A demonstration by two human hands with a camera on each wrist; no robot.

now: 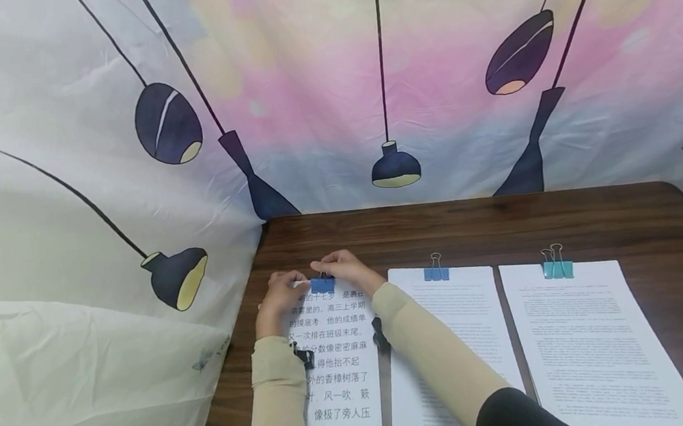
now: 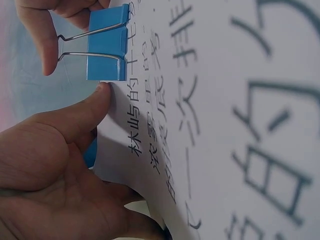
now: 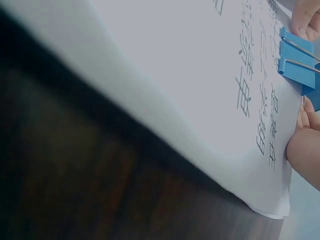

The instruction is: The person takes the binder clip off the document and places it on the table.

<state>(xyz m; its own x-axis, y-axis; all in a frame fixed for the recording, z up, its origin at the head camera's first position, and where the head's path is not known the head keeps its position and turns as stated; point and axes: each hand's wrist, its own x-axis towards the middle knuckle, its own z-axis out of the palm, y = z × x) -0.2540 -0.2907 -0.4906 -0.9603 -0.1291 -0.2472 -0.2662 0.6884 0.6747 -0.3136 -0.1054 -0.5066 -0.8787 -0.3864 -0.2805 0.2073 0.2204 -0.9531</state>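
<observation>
A stack of paper (image 1: 339, 378) printed with large Chinese characters lies at the left of the table, a blue binder clip (image 1: 322, 285) on its top edge. My left hand (image 1: 282, 297) pinches the stack's top edge left of the clip. In the left wrist view its thumb (image 2: 95, 102) lies on the sheet beside the clip, the other fingers passing behind the paper. My right hand (image 1: 347, 267) grips the clip from above, its thumb (image 2: 47, 50) at the end of the wire handles. Both wire handles stand out past the paper's edge.
To the right lie a second stack of printed pages (image 1: 474, 310) with a blue clip (image 1: 436, 274), partly under my right forearm, and a third stack (image 1: 594, 339) with teal clips (image 1: 558, 269). A patterned cloth (image 1: 317, 92) hangs behind the wooden table (image 1: 466, 225).
</observation>
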